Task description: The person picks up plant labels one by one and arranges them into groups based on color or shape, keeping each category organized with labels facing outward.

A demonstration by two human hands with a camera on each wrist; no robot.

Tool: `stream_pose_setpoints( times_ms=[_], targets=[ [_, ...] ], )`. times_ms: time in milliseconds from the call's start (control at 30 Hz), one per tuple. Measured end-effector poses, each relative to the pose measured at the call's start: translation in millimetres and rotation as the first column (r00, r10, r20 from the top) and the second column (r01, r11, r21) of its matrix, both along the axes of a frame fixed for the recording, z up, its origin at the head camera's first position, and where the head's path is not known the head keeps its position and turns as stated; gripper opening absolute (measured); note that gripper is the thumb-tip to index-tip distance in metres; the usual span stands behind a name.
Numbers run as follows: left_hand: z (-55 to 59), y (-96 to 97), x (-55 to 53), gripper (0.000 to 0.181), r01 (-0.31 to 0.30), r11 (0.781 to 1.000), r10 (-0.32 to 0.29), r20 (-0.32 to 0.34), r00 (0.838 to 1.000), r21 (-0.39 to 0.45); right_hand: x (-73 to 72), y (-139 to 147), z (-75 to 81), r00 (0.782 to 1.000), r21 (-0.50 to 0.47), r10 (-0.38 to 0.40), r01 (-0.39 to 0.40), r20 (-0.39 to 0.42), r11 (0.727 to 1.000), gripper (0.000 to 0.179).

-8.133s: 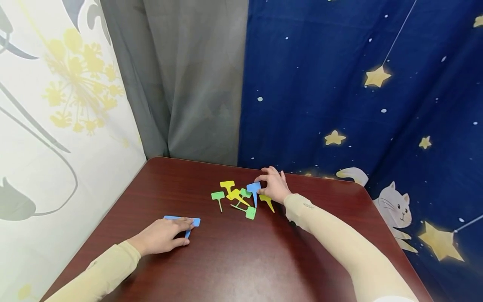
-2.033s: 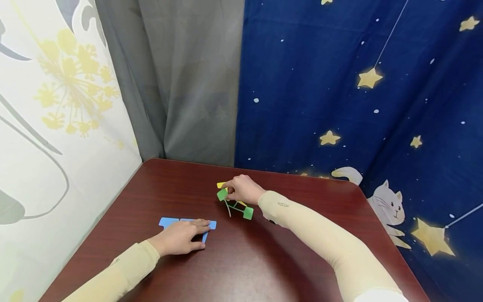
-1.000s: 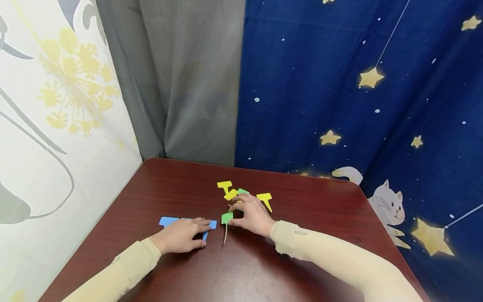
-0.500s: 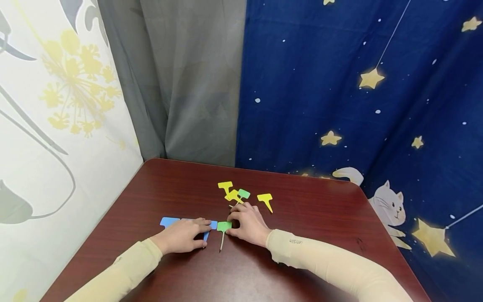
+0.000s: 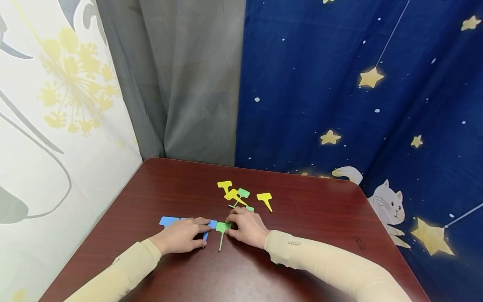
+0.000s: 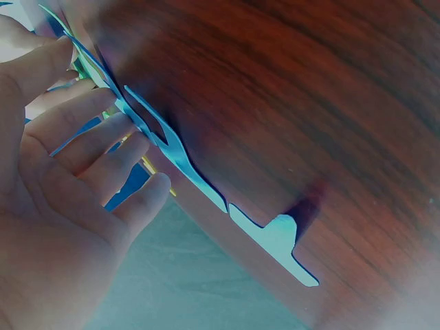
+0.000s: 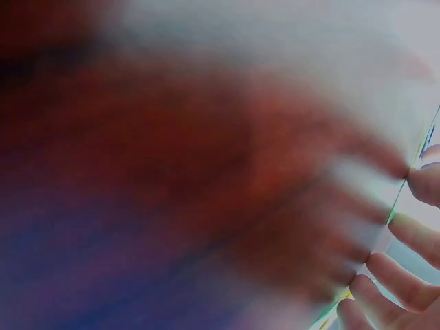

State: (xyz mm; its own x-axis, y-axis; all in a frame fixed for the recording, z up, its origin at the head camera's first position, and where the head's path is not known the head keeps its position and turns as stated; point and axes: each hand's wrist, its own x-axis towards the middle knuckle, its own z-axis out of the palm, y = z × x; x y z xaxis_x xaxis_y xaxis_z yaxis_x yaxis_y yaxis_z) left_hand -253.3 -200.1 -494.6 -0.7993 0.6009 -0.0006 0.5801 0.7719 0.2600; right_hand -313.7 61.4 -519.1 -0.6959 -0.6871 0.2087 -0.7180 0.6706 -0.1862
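T-shaped plastic plant labels lie on the table. My left hand [image 5: 181, 237] rests with its fingers extended over a row of blue plant labels [image 5: 170, 220], hiding part of them. In the left wrist view, the blue labels [image 6: 268, 237] lie end to end, with the fingertips on the farther ones. A green plant label [image 5: 221, 226] meets the row's right end, its stem towards me. My right hand [image 5: 247, 226] holds that label's right side between thumb and index finger. The right wrist view is blurred, but the right fingers [image 7: 412, 234] show at its right edge.
Behind my right hand lie yellow labels [image 5: 224, 184] and a green label [image 5: 243, 193], partly overlapping. Another green label [image 5: 250, 209] is mostly covered by that hand. A separate yellow label [image 5: 265, 197] lies to the right. Curtains [image 5: 203, 84] hang behind the dark red table [image 5: 320, 201].
The right hand has brought a green label from the pile to the row's right end and set it flat. Earlier it handled a blue label. The left hand has shifted rightward along the row.
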Motion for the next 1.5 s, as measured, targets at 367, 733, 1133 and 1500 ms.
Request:
stream_pose_setpoints(
  times_ms=[367,733,1133,1500],
  targets=[
    [0.6,-0.8,0.2,0.05,0.008,1.0,-0.008,0.019,1.0,0.004,-2.0,-2,-1.9,0.999,-0.012,0.017,-0.017,-0.036,1.0,0.024],
    [3.4,-1.4,1.8,0.049,-0.004,1.0,0.003,0.021,1.0,0.026,-7.8,2,9.1,1.0,-0.023,0.003,-0.004,-0.023,1.0,0.025],
    [11.1,14.0,7.9,0.048,-0.013,0.999,0.013,-0.005,1.0,0.042,-25.7,26,25.3,0.963,0.064,-0.268,0.267,0.018,0.962,0.042],
    [11.1,47.0,7.0,0.046,0.032,0.999,-0.032,-0.057,0.998,0.007,-35.1,36,16.8,0.949,0.11,-0.314,0.311,0.013,0.944,0.036]
  ],
)
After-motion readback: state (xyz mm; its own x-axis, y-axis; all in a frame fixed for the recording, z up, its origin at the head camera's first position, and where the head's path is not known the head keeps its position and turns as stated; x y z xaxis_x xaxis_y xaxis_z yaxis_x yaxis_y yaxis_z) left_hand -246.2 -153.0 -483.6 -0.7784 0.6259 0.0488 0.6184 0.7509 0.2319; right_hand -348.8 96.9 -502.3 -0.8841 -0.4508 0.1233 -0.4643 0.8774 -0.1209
